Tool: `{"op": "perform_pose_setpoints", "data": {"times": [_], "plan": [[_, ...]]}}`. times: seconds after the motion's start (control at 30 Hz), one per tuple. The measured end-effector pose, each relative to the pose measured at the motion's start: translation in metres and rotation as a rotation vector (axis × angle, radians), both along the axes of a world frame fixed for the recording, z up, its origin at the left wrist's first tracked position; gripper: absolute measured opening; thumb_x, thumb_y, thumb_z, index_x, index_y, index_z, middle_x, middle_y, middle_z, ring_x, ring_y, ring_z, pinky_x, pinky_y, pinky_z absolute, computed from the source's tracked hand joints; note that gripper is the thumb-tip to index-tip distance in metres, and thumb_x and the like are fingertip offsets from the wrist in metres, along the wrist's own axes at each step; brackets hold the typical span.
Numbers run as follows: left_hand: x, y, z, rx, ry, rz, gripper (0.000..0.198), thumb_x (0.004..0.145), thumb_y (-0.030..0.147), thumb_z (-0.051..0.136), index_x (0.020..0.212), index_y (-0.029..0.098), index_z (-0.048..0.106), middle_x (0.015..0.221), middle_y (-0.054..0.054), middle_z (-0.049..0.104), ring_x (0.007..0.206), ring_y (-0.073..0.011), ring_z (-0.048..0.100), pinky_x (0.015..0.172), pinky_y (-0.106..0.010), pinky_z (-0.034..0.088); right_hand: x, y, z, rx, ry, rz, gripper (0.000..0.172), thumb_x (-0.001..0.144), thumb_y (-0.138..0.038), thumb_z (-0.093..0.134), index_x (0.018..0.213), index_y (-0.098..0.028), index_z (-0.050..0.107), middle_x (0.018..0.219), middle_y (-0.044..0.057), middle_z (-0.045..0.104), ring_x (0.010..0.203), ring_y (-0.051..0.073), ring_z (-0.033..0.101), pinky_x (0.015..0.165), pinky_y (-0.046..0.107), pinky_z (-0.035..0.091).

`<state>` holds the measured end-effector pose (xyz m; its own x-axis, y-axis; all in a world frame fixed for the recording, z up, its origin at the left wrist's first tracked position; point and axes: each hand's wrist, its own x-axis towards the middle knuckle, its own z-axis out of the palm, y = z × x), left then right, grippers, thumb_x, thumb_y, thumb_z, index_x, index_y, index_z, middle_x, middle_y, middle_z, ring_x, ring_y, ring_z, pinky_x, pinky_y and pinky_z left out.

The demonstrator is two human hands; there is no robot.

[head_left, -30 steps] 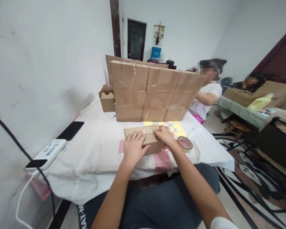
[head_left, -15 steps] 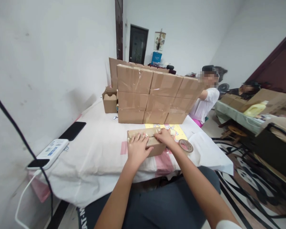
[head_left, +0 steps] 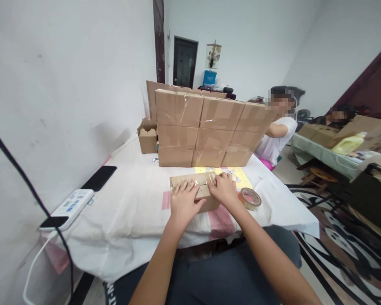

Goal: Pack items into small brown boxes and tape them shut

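A small brown cardboard box (head_left: 181, 181) lies on the white cloth in front of me. My left hand (head_left: 184, 201) rests flat on its top, fingers spread. My right hand (head_left: 222, 189) presses on the box's right part, fingers bent down over clear tape on the lid. A roll of brown tape (head_left: 249, 198) lies on the cloth just right of my right hand.
Taped cardboard boxes (head_left: 206, 129) stand stacked in three rows behind. An open small box (head_left: 147, 139) sits at their left. A black phone (head_left: 99, 178) and a white device (head_left: 71, 204) lie at the left. A person in white (head_left: 276, 131) sits behind the stack.
My right hand has slid slightly along the box top; my left hand stays pressed on it. The view has shifted a little.
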<state>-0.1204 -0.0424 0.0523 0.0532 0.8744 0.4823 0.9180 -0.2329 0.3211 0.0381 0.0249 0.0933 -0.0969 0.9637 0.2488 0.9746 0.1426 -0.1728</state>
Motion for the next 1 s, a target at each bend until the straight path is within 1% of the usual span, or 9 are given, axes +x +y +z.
{"op": "perform_pose_setpoints", "data": {"times": [0.1,0.2,0.27,0.37,0.47,0.6,0.7,0.83,1.0], "plan": [[0.000,0.000,0.001,-0.004,0.004,0.007,0.045,0.084,0.042,0.069,0.126,0.028,0.065,0.143,-0.001,0.060,0.135,-0.0289,0.052,0.114,-0.049,0.037,0.013,-0.006,-0.010,0.100,0.115,0.120,0.033,0.089,-0.027,0.055,0.117,-0.021,0.071,0.130,0.014,0.057,0.121,0.032,0.048,0.102,0.049,0.042],[0.000,0.000,0.001,-0.010,0.007,-0.004,0.046,0.084,0.043,0.070,0.127,0.028,0.065,0.143,-0.001,0.060,0.135,-0.0288,0.051,0.115,-0.049,0.037,0.028,-0.015,-0.017,0.155,0.160,0.305,0.036,0.091,-0.017,0.048,0.112,-0.025,0.076,0.138,0.010,0.055,0.128,0.030,0.043,0.109,0.048,0.038],[-0.001,0.000,0.001,-0.017,0.011,-0.006,0.047,0.083,0.043,0.070,0.127,0.028,0.066,0.144,-0.001,0.059,0.136,-0.0293,0.051,0.115,-0.049,0.037,0.036,-0.022,-0.018,0.191,0.160,0.351,0.035,0.092,-0.016,0.047,0.106,-0.022,0.078,0.136,0.011,0.057,0.129,0.031,0.042,0.112,0.049,0.037],[-0.002,0.000,0.000,-0.025,0.018,-0.017,0.049,0.083,0.045,0.070,0.129,0.028,0.065,0.145,-0.002,0.058,0.136,-0.0298,0.051,0.114,-0.050,0.038,0.042,-0.030,-0.014,0.221,0.141,0.380,0.031,0.091,-0.020,0.050,0.102,-0.019,0.079,0.137,0.012,0.057,0.129,0.032,0.042,0.113,0.052,0.037],[-0.004,0.002,-0.001,-0.022,0.035,-0.044,0.049,0.086,0.045,0.068,0.132,0.028,0.063,0.146,-0.002,0.057,0.137,-0.0297,0.050,0.114,-0.051,0.037,0.041,-0.029,-0.009,0.204,0.113,0.406,0.030,0.093,-0.029,0.052,0.106,-0.022,0.078,0.147,0.011,0.050,0.136,0.035,0.037,0.113,0.058,0.035],[-0.006,0.003,-0.001,-0.013,0.068,-0.068,0.046,0.088,0.043,0.065,0.131,0.026,0.064,0.143,-0.003,0.060,0.136,-0.0302,0.051,0.114,-0.052,0.038,0.036,-0.013,-0.006,0.063,0.046,0.444,0.038,0.098,-0.045,0.048,0.126,-0.033,0.070,0.162,0.005,0.032,0.143,0.042,0.027,0.110,0.068,0.031],[-0.006,0.003,0.000,-0.011,0.090,-0.082,0.044,0.089,0.042,0.064,0.130,0.025,0.065,0.141,-0.003,0.061,0.135,-0.0300,0.052,0.113,-0.052,0.039,0.036,-0.002,-0.006,-0.009,0.024,0.438,0.041,0.100,-0.051,0.041,0.125,-0.038,0.070,0.165,0.001,0.028,0.145,0.044,0.024,0.109,0.070,0.029],[-0.006,0.003,-0.002,0.009,0.118,-0.079,0.044,0.089,0.042,0.063,0.131,0.026,0.065,0.140,-0.002,0.062,0.134,-0.0308,0.054,0.111,-0.052,0.042,0.041,-0.001,-0.014,0.031,0.041,0.428,0.038,0.100,-0.048,0.042,0.125,-0.041,0.069,0.163,-0.002,0.033,0.144,0.040,0.028,0.111,0.069,0.026],[-0.007,0.006,-0.008,0.060,0.159,-0.073,0.043,0.090,0.043,0.062,0.129,0.025,0.066,0.138,-0.002,0.063,0.131,-0.0319,0.056,0.109,-0.053,0.044,0.043,-0.003,-0.029,0.163,0.142,0.400,0.036,0.097,-0.044,0.053,0.126,-0.033,0.070,0.155,0.001,0.046,0.138,0.034,0.038,0.113,0.057,0.033]]}}
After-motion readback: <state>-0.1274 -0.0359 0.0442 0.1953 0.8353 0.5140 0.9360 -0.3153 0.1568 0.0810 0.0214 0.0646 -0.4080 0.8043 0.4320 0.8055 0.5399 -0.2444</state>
